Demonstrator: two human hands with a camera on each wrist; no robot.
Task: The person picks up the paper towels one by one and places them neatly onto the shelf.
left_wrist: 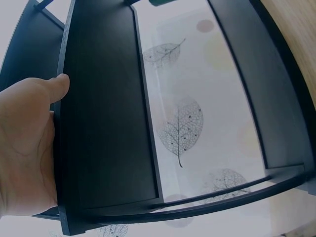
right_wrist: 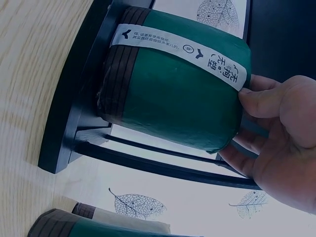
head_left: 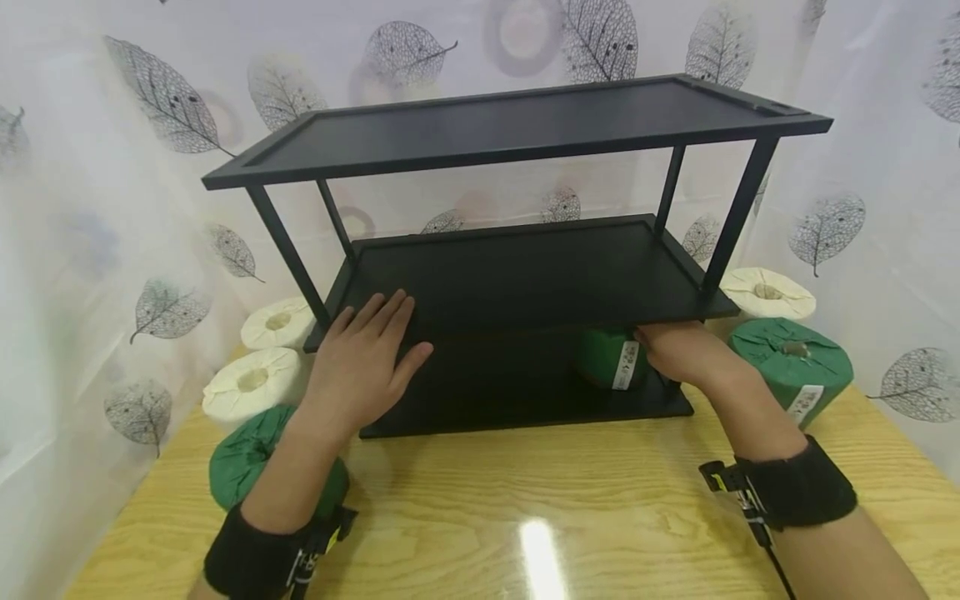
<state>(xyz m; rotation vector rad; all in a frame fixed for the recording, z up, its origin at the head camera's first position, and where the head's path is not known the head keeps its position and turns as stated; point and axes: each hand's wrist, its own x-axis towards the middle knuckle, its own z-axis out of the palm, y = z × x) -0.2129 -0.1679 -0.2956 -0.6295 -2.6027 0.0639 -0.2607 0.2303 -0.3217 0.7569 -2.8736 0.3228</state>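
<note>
Leaf-printed curtain (head_left: 465,75) hangs behind a wooden table (head_left: 450,508) that carries a black rack (head_left: 510,125). Under the middle board (head_left: 517,271), at the right end of the bottom board (head_left: 465,404) and just behind its front edge, is a green roll (right_wrist: 170,101), its striped end down. The right hand (right_wrist: 291,133) grasps it near the top, thumb on one side, fingers round the other. The left hand (head_left: 360,358) clasps nothing: its fingers lie stretched on the middle board near that board's front left corner.

The roll looks light to moderate in weight, soft enough to give a little under a squeeze. Its paper wrapper has a slight sheen, so it may slip a bit and could crease or tear if pinched hard; nothing about it seems brittle. A broad hold round the upper sides, as now, should suit it.

From the head, the middle board hides the roll's top and part of the right hand; whether its base touches the bottom board cannot be told. Fine print on the label (right_wrist: 177,57) is hard to read. By the table's left side, the left forearm covers part of another green roll (head_left: 243,454).
</note>
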